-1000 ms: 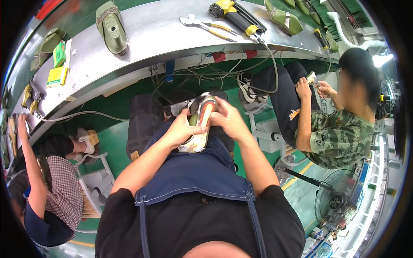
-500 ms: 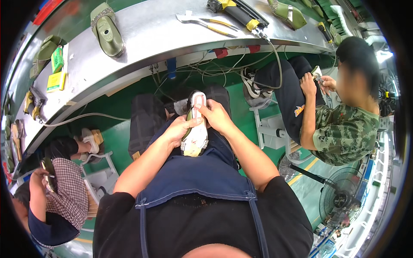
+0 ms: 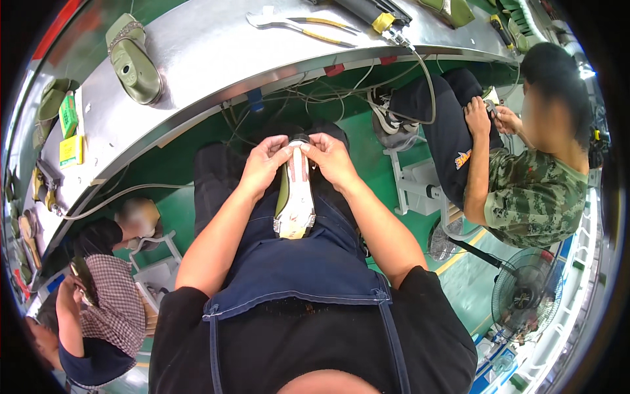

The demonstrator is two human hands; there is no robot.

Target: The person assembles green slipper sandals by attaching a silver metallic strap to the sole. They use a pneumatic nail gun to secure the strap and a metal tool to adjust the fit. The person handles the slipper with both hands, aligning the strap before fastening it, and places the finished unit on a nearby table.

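Note:
A shoe upper with a pale insole facing up [image 3: 295, 200] rests on my lap, over a dark blue denim apron [image 3: 298, 269]. My left hand [image 3: 264, 164] grips its far end from the left side. My right hand [image 3: 331, 159] pinches the same end from the right, thumbs nearly meeting at the toe. An olive green edge of the shoe shows along its left side.
A curved metal workbench [image 3: 216, 65] runs ahead, holding a green shoe last [image 3: 134, 59], pliers [image 3: 302, 26], a power tool [image 3: 374, 13] and small green and yellow boxes [image 3: 69, 131]. One person in camouflage sits to the right, another in a checked shirt lower left. A fan [image 3: 528, 295] stands right.
The shoe has been turned over from its side so the pale sole faces up. Both hands have shifted to its far tip.

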